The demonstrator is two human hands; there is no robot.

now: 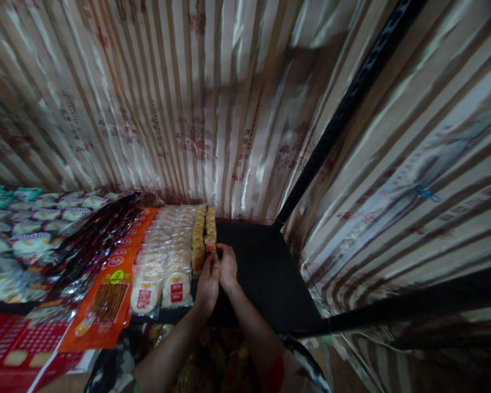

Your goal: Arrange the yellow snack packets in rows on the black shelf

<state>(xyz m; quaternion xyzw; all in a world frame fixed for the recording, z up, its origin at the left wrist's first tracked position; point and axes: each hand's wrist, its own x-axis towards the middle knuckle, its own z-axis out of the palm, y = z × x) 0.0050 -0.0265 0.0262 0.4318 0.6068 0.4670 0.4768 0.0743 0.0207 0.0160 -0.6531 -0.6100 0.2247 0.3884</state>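
Observation:
My left hand (208, 286) and my right hand (228, 266) are close together at the front of a double row of small yellow snack packets (199, 240). Between my closed fingertips is a small yellow packet with a red label (210, 245), at the near end of the right-hand row. My fingers partly cover its lower part. Just left of my hands stand two rows of round white crackers in clear wrappers (177, 289), each front one with a red label.
All this stands on a black shelf (265, 273). Farther left are an orange snack bag (110, 295), dark shiny packets (94, 240) and white packets (33, 240). A black metal post (331, 131) rises at the back right corner, before striped sheeting (188, 98).

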